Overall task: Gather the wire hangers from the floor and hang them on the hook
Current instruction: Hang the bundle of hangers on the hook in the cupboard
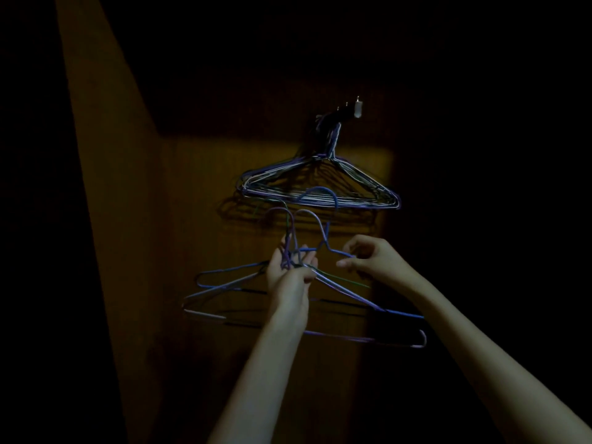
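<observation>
A good part of the job looks done. A bunch of wire hangers (320, 187) is already hung on the hook (347, 110), high up on the brown wooden wall (198, 219). They hang close together in one flat stack.

More hangers are held up below that bunch, not yet on the hook. A small bundle of hangers (307, 302) is gripped by the left hand (290, 272), with the fingers curled around the twisted necks. The curved tops of these hangers stick up above the hand and reach just under the hung bunch. One wire near the necks is pinched by the right hand (371, 259), between thumb and fingertips, as if one hanger is being pulled apart from the others.

So, by the look of it, the picking up is over for this bundle, and the hanging is what is left. The room is very dark, and the floor cannot be seen, so it cannot be told if more hangers are waiting down there.
</observation>
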`<state>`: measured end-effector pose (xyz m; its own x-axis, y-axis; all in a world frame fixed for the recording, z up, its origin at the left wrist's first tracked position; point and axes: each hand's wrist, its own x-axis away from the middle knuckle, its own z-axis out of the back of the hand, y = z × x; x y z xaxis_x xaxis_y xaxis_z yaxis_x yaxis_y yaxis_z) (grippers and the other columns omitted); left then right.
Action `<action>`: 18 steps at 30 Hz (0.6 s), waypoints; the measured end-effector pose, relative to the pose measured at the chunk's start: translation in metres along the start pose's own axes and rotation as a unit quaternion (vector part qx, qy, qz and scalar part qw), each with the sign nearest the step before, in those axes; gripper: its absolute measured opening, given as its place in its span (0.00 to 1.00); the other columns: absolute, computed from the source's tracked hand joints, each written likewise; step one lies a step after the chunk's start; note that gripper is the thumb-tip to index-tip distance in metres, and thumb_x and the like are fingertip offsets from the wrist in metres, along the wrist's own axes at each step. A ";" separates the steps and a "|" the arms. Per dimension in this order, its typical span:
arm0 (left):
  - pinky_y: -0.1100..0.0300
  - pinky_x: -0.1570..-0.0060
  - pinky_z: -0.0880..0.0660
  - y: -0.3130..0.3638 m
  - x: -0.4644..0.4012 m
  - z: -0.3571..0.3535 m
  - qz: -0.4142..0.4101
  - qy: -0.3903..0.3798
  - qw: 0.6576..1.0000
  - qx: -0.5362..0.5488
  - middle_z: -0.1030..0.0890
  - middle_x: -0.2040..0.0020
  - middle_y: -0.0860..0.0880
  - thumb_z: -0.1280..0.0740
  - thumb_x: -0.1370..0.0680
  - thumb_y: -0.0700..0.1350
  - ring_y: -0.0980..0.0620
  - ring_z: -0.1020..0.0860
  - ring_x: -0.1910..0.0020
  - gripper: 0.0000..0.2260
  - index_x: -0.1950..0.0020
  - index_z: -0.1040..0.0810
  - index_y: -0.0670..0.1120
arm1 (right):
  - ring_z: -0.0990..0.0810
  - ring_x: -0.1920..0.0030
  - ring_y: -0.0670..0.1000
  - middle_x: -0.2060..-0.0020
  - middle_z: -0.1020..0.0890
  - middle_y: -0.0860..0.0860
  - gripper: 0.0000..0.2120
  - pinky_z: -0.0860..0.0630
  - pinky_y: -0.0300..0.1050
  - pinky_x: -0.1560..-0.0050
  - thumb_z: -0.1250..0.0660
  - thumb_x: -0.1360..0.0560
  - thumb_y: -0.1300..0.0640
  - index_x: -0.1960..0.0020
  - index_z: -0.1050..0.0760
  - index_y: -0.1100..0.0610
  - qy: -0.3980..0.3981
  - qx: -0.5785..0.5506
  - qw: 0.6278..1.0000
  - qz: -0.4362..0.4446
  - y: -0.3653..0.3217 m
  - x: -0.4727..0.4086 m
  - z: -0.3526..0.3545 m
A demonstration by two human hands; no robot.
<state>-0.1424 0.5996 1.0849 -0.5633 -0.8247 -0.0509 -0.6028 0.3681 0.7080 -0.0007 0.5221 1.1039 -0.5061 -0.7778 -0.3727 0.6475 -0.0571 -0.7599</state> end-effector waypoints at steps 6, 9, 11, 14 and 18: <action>0.56 0.41 0.28 0.004 -0.021 -0.017 -0.027 -0.003 1.000 0.007 0.29 0.34 0.35 0.48 0.29 0.18 0.44 0.25 0.40 0.36 0.25 0.41 0.44 | 0.28 0.73 0.35 0.69 0.25 0.48 0.08 0.33 0.26 0.68 0.27 0.31 0.63 0.63 0.25 0.56 0.063 0.014 0.998 -0.007 0.026 0.001 0.039; 0.56 0.40 0.29 0.002 -0.029 -0.041 -0.047 -0.010 0.999 0.012 0.29 0.33 0.36 0.48 0.30 0.17 0.43 0.26 0.37 0.37 0.25 0.41 0.44 | 0.27 0.70 0.35 0.68 0.23 0.46 0.08 0.32 0.26 0.67 0.27 0.31 0.62 0.64 0.25 0.53 0.114 0.038 0.992 0.036 0.031 -0.008 0.054; 0.56 0.39 0.29 0.001 -0.034 -0.054 -0.059 -0.016 0.998 0.008 0.29 0.33 0.37 0.48 0.30 0.17 0.42 0.26 0.37 0.37 0.26 0.39 0.44 | 0.26 0.68 0.35 0.67 0.23 0.46 0.09 0.32 0.26 0.65 0.26 0.32 0.62 0.65 0.24 0.52 0.146 0.046 0.986 0.061 0.033 -0.015 0.064; 0.55 0.39 0.29 0.003 -0.044 -0.067 -0.073 -0.040 0.997 -0.007 0.29 0.33 0.37 0.47 0.30 0.17 0.44 0.25 0.39 0.36 0.27 0.37 0.45 | 0.25 0.63 0.35 0.64 0.22 0.46 0.09 0.31 0.26 0.59 0.26 0.33 0.62 0.65 0.24 0.51 0.188 0.050 0.976 0.100 0.039 -0.028 0.079; 0.55 0.39 0.29 0.004 -0.052 -0.079 -0.086 -0.046 0.995 -0.015 0.28 0.34 0.38 0.47 0.29 0.18 0.44 0.25 0.39 0.36 0.27 0.37 0.45 | 0.26 0.63 0.37 0.64 0.22 0.47 0.05 0.32 0.28 0.61 0.26 0.32 0.62 0.63 0.21 0.55 0.252 0.032 0.957 0.141 0.041 -0.043 0.092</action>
<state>-0.0708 0.6101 1.1463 -0.5042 -0.8306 -0.2367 -0.6787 0.2116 0.7032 0.1001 0.4953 1.1379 -0.5062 -0.3674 -0.7803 0.8246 0.0589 -0.5627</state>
